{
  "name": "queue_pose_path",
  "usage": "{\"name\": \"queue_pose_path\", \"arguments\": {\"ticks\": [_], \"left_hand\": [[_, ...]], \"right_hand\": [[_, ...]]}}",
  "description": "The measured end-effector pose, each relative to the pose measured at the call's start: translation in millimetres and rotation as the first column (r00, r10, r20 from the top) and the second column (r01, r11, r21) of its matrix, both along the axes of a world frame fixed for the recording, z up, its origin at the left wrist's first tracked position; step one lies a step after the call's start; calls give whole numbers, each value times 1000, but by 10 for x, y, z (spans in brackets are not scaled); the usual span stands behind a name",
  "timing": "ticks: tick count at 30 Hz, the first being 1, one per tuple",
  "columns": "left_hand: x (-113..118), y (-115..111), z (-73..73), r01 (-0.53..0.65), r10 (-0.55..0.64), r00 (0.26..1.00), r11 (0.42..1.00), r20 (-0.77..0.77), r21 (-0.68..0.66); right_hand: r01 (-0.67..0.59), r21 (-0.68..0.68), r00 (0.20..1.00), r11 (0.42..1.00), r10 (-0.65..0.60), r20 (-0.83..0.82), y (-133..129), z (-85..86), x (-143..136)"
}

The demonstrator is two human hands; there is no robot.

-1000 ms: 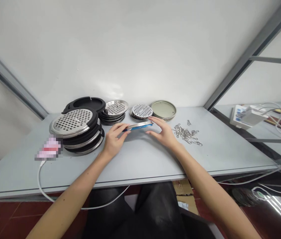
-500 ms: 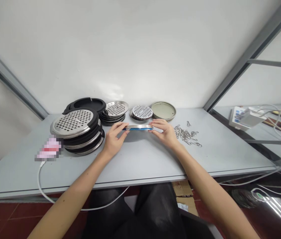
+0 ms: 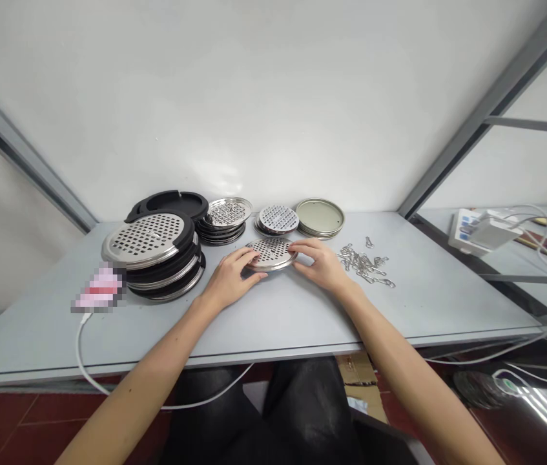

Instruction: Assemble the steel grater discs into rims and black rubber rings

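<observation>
Taking the small round perforated steel disc [image 3: 272, 253] as the middle of the dial: far out at eight o'clock, near the front edge of the pale grey tabletop [image 3: 273, 316], a blurred pink patch [image 3: 100, 290] with a white cable [image 3: 79, 349] trailing off the edge. At nine o'clock, a stack of large perforated steel discs in black rims [image 3: 150, 248], with a black round lid [image 3: 171, 203] behind it at ten. At eleven o'clock, a lower stack of medium perforated steel discs [image 3: 225, 216]. Just at seven o'clock, the left hand [image 3: 229, 281], grip slack, fingers stretched out and resting on the disc's left rim rather than curled round it. Then the disc itself: shiny, shallow, holes in a dense round field inside a smooth raised rim, lying flat on the tabletop, holes up. Likely the settling or positioning of the disc, by the look of it; lifting it again would call for fingertips worked under that thin rim from both sides. At twelve o'clock, a small stack of like discs [image 3: 278, 219]. At four o'clock, the right hand [image 3: 321, 265], likewise unclenched, fingertips on the right rim. At one o'clock, plain round dull metal lids [image 3: 320, 216]. At three o'clock, near the right hand, a loose heap of small wire hooks [image 3: 363, 261]. Well off to the right, on a neighbouring shelf, a white power strip [image 3: 479, 229].
</observation>
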State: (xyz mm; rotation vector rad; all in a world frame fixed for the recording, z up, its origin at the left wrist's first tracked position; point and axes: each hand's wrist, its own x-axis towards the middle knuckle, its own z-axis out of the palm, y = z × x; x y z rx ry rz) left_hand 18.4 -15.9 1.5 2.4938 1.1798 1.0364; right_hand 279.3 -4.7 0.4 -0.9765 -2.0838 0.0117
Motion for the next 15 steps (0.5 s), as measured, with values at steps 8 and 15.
{"name": "queue_pose_path", "arguments": {"ticks": [8,15], "left_hand": [[-10,0,-29,-12,10,998,1000,-61,-22],[-11,14,-41,-52,51,995,999,-89,-5]], "right_hand": [[39,-70,994,997,-31,106,6,-22,-30],[-52,-201,979,978,90,185,56,-41,109]]}}
